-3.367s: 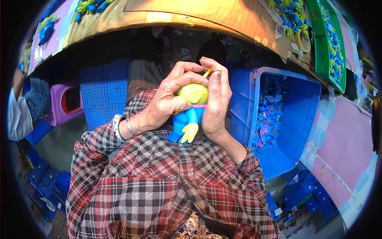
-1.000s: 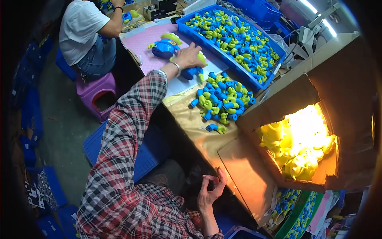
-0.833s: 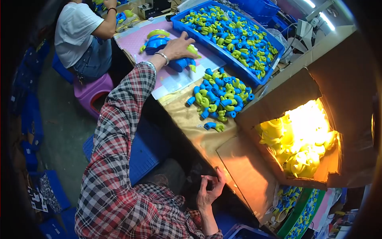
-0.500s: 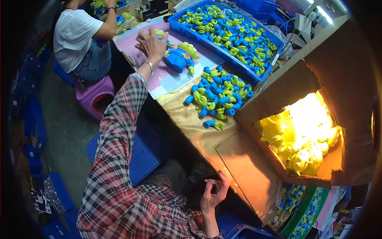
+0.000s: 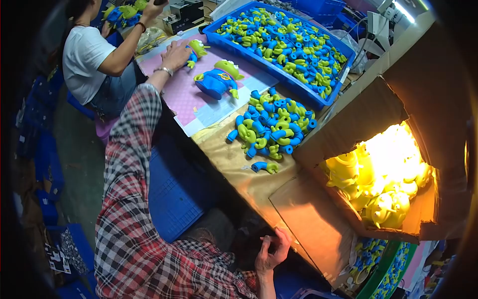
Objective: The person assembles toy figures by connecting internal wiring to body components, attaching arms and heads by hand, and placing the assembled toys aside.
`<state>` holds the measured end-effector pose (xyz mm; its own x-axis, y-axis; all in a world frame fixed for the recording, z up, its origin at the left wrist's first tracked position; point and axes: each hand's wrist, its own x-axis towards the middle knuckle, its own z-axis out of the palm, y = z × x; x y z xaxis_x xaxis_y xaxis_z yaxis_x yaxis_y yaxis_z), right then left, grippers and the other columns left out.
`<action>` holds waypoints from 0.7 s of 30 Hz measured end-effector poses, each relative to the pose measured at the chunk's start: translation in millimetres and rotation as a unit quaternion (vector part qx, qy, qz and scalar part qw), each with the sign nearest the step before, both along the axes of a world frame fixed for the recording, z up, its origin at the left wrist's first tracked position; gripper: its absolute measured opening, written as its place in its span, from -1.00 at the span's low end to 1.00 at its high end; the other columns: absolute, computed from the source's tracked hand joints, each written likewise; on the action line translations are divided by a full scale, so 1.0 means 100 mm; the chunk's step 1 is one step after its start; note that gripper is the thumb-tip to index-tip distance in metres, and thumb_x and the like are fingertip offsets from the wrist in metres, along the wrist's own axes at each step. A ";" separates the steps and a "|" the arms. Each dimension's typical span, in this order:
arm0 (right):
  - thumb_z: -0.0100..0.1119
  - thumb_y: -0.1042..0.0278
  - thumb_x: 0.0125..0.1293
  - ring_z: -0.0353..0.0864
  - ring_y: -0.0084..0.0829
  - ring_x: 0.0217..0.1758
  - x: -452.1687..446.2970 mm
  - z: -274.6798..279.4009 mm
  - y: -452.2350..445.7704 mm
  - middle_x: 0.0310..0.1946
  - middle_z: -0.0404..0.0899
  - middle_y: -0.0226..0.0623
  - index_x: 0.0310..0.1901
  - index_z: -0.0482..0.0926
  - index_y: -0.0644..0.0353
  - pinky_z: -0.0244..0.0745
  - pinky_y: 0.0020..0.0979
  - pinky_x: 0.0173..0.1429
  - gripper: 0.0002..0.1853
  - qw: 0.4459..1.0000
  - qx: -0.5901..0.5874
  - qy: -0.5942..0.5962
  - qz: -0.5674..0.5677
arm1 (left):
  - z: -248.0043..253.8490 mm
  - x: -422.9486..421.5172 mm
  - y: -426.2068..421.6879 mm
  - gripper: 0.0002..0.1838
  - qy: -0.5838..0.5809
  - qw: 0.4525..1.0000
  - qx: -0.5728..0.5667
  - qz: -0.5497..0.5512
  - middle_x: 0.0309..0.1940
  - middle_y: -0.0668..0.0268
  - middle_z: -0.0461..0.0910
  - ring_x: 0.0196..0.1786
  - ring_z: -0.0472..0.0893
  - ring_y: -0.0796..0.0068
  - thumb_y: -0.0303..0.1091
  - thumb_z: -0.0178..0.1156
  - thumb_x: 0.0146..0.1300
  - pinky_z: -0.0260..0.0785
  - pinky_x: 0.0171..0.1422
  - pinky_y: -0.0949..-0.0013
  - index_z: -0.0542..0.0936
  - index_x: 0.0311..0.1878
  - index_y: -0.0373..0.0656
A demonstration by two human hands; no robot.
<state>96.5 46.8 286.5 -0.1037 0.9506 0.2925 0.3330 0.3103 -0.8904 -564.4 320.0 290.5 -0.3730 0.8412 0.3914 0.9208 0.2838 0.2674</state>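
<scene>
Two toys (image 5: 225, 74) on the counter (image 5: 221, 152), probably light and smooth, are best held round the torso (image 5: 213, 84), the farther one (image 5: 198, 48) touched by the left hand (image 5: 173, 56), its fingers' closure unclear, the right hand (image 5: 273, 253) loosely curled, empty.

left hand (image 5: 175, 56) at the farther toy figure (image 5: 198, 48)

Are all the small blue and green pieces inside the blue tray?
No, a loose pile of them lies on the table beside the blue tray.
</scene>
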 end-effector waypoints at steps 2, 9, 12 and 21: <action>0.18 0.77 0.28 0.69 -0.43 -0.29 0.00 0.01 0.00 0.19 0.49 0.02 0.15 0.53 0.37 0.76 -0.41 -0.13 -0.61 1.000 -0.007 0.011 -0.012 | 0.31 1.01 -0.17 -0.31 0.059 0.991 0.066 0.095 0.38 0.02 0.49 0.46 0.40 -0.04 0.19 0.23 0.36 0.22 0.53 -0.04 0.49 0.47 0.09; 0.33 0.73 0.23 0.73 -0.31 -0.22 0.19 0.11 -0.05 0.06 0.66 -0.09 0.13 0.58 0.18 0.66 -0.39 -0.17 -0.57 0.999 0.029 -0.013 -0.033 | 0.72 1.98 -0.62 -0.57 0.024 0.988 0.071 -0.136 -0.02 -0.01 0.70 0.03 0.59 -0.06 -0.02 0.31 0.40 0.37 0.21 -0.05 0.66 0.11 -0.17; 0.35 0.73 0.17 0.74 -0.13 -0.21 0.48 0.18 -0.29 0.02 0.62 -0.08 0.12 0.57 0.16 0.66 -0.30 -0.20 -0.52 0.996 0.037 0.022 -0.076 | 0.64 1.13 -0.46 -0.57 0.123 0.974 0.057 -0.181 0.06 0.01 0.68 0.07 0.62 -0.03 -0.06 0.29 0.43 0.42 0.22 0.00 0.64 0.18 -0.16; 0.28 0.59 0.33 0.76 -0.39 -0.30 2.37 0.53 -1.64 -0.28 0.74 -0.20 -0.13 0.68 0.29 0.61 -0.42 -0.22 -0.89 0.875 -0.058 -0.107 -0.468 | 0.70 1.08 -0.44 -0.59 0.365 0.878 0.182 -0.251 0.11 0.03 0.73 0.08 0.72 0.04 -0.09 0.12 0.58 0.55 0.18 0.09 0.74 0.16 -0.20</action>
